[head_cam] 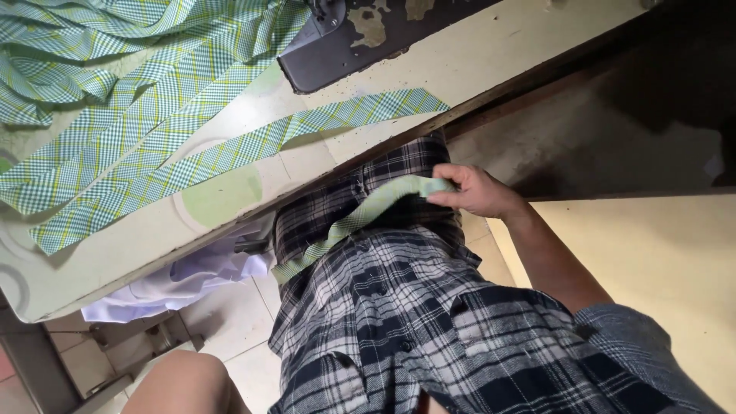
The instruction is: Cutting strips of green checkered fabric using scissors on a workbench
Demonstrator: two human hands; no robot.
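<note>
Your right hand (477, 192) pinches the green checked strip (360, 217) at its upper end, below the desk (491, 65) edge; strip runs down-left across your shirt (399, 307); left hand out of view

Cream sewing table (491, 57) under green checked strips (230, 153).

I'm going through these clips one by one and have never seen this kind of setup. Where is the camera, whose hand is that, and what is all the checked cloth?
There is no machine filming from outside: one camera sits on the person's head and looks down over their own body, so the view appears tilted. The dark checked shirt fills the lower middle. The right hand is below the table edge, its grip closed on a narrow green checked fabric strip that runs down across the shirt. The left hand is out of view. On the pale worktable lie more green checked strips, beside the dark base of a sewing machine. White cloth hangs under the table.
</note>
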